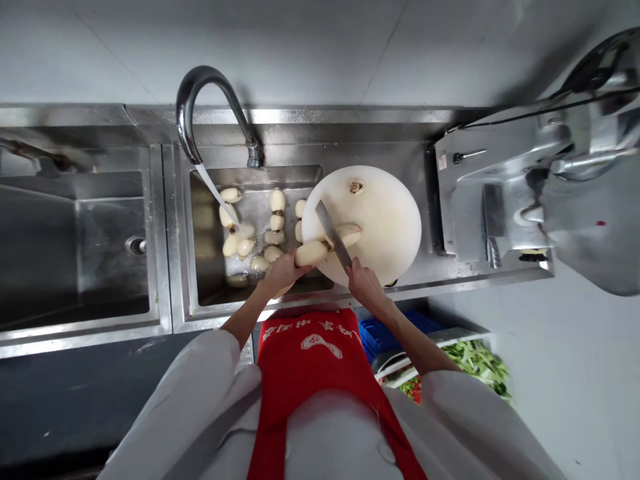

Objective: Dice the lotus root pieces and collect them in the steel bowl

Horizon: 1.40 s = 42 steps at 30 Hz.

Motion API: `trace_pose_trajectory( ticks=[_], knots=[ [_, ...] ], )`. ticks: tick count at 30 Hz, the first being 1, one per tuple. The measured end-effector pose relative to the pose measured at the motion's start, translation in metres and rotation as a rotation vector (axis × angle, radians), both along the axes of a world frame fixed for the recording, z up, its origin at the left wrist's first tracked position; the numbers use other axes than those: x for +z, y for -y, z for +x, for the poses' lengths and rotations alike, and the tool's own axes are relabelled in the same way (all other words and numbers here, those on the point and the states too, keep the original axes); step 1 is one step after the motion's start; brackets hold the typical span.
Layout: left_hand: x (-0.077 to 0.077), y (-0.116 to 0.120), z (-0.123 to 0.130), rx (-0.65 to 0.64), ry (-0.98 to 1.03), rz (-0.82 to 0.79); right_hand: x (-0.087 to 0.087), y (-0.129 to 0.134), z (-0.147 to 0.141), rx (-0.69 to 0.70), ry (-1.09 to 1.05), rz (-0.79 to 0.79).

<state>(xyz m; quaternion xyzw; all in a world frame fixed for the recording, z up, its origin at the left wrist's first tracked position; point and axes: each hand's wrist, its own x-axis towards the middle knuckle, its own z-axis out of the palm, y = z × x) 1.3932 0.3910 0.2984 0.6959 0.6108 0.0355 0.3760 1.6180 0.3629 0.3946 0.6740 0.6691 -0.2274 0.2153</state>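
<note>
My left hand [284,272] is closed round one end of a pale lotus root [311,254], which reaches over the left edge of a round white cutting board [390,220]. In my right hand [365,283] is the handle of a knife [334,235], its blade slanting up and left across the root near a dark joint. Beyond the blade, another root section [349,233] lies on the board. A small cut end piece [356,188] rests near the board's top.
Water from a curved faucet [187,113] runs into a sink [207,293] holding several lotus roots [275,237]. Another sink [113,247] is at the left. A metal machine [500,193] stands at the right. Cut greens [475,363] sit in a container below.
</note>
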Motion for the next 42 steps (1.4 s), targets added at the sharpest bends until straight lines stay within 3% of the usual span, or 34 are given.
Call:
trace_pose_trajectory(
  ticks=[5, 12, 19, 23, 26, 31, 34, 39, 42],
  knots=[
    [0.004, -0.001, -0.001, 0.002, 0.051, -0.01, 0.006, -0.008, 0.0, 0.072, -0.045, 0.025],
    [0.015, 0.003, -0.001, 0.005, 0.135, 0.033, -0.011, -0.016, -0.009, 0.027, -0.076, 0.123],
    [0.019, 0.0, 0.02, 0.02, 0.03, 0.046, 0.027, 0.013, 0.005, 0.039, 0.016, 0.115],
    [0.018, -0.003, 0.024, 0.006, 0.012, 0.043, 0.033, 0.013, 0.012, 0.041, -0.036, 0.077],
    [0.018, -0.004, 0.023, 0.004, 0.009, 0.031, 0.021, 0.0, 0.011, 0.065, -0.073, 0.063],
    [0.021, -0.003, 0.02, -0.014, 0.017, 0.028, -0.016, -0.027, -0.009, 0.052, -0.106, 0.101],
    [0.024, -0.002, 0.024, -0.027, -0.019, 0.038, -0.025, -0.037, -0.002, 0.046, -0.125, 0.131],
    [0.036, -0.017, 0.062, -0.025, -0.066, 0.023, 0.0, -0.027, 0.047, 0.014, -0.039, 0.203],
    [0.039, -0.024, 0.078, 0.015, -0.06, 0.123, 0.02, -0.007, 0.061, -0.021, 0.048, 0.276]
  ],
)
